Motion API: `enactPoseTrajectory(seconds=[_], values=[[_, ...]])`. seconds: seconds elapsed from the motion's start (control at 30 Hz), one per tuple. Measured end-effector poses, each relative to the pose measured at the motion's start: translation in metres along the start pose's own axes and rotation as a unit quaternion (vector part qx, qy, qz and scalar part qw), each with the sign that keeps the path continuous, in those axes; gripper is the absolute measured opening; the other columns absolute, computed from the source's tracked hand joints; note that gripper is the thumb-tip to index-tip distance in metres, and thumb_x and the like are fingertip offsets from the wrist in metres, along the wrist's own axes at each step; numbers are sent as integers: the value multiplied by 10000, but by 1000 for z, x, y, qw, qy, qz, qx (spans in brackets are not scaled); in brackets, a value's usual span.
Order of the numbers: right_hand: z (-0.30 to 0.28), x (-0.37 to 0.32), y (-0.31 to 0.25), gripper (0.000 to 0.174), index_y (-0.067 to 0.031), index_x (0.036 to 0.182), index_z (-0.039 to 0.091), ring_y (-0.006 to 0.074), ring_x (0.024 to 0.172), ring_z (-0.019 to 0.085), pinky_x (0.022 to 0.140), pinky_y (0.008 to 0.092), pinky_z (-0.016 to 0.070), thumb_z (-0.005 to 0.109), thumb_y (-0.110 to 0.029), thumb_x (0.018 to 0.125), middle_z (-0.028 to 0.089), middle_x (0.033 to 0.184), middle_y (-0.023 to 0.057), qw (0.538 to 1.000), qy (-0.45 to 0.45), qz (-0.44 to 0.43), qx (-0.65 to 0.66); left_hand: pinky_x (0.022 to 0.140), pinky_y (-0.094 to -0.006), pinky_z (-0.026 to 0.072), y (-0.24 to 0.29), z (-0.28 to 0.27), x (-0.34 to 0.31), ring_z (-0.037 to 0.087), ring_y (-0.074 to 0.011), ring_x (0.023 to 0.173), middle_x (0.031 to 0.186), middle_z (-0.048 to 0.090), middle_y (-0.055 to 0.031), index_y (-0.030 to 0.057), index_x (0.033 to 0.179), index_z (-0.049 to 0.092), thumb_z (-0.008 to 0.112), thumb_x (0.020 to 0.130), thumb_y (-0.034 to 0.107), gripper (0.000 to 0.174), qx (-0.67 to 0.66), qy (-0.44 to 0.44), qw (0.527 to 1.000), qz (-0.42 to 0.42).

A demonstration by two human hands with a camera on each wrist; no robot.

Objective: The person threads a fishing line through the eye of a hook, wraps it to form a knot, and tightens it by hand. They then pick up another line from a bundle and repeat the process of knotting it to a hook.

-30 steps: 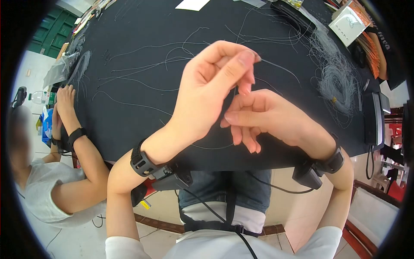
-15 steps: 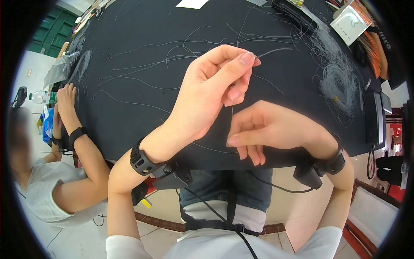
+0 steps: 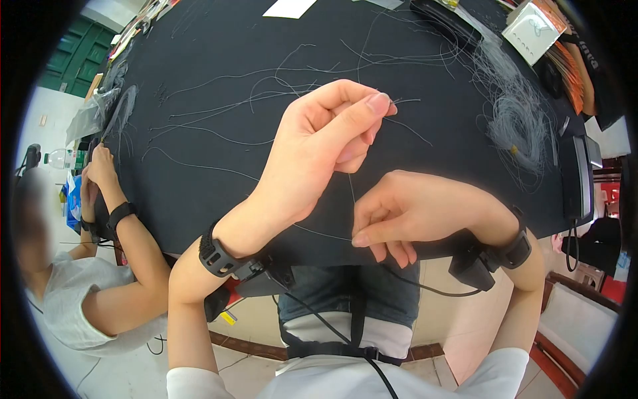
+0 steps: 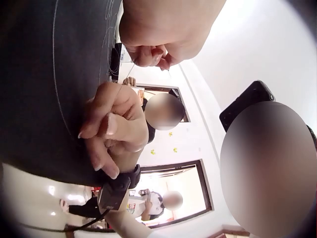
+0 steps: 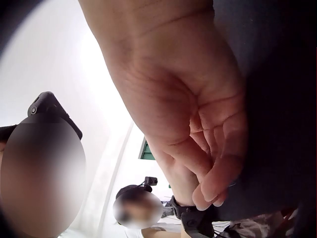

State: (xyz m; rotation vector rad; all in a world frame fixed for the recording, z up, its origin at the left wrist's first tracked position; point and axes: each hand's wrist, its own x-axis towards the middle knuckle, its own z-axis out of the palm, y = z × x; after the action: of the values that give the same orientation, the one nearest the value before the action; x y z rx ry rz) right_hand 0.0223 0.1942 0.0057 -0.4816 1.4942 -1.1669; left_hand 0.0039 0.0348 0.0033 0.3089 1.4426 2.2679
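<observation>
My left hand [image 3: 322, 133] is raised over the black table, thumb and forefinger pinching a thin grey line, like fishing line. A short end of the line [image 3: 409, 100] sticks out past the fingertips to the right. Lower and to the right, near the table's front edge, my right hand [image 3: 425, 209] has its thumb and forefinger together. A fine strand [image 3: 351, 189] runs down from the left hand to these fingertips. In the right wrist view, a tiny bit of strand [image 5: 232, 185] shows by the right fingertips. The fingers hide the rest of the grip.
Several long loose lines [image 3: 206, 168] lie across the black table [image 3: 219, 206]. On the right is a tangled coil of line [image 3: 522, 143], beside a black box [image 3: 575, 179]. A white box [image 3: 531, 32] stands at the back right. Another person [image 3: 126, 279] works at the left side.
My right hand has moved down and slightly right, away from the left hand, drawing the strand between them longer. The end past my left fingertips has become shorter. My left hand has lowered slightly.
</observation>
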Motion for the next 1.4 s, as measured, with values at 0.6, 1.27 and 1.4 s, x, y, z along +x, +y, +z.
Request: enactPoseTrajectory(seconds=[0.6, 1.27, 1.4], values=[[-10, -3, 4, 234, 28, 1051, 509, 107, 559, 574, 461, 190, 440, 557, -76, 846, 588, 909, 111, 831, 448, -329, 0, 456, -159, 267, 6, -8, 0, 367, 14, 526, 596, 506, 68, 6, 873, 634, 604, 851, 180, 178, 259, 62, 961, 80], [-10, -5, 2, 114, 51, 936, 577, 77, 545, 539, 495, 178, 438, 558, -2, 837, 624, 774, 86, 813, 476, -328, -60, 418, -182, 188, 4, -9, 2, 297, -7, 465, 569, 421, 75, 51, 895, 633, 604, 835, 205, 168, 156, 44, 987, -3], [-9, -5, 3, 127, 50, 949, 578, 75, 546, 538, 498, 180, 439, 563, -7, 837, 624, 776, 85, 811, 476, -337, -58, 416, -183, 191, 6, -7, 2, 291, -6, 462, 562, 419, 74, 53, 871, 630, 606, 830, 197, 152, 151, 46, 987, -10]])
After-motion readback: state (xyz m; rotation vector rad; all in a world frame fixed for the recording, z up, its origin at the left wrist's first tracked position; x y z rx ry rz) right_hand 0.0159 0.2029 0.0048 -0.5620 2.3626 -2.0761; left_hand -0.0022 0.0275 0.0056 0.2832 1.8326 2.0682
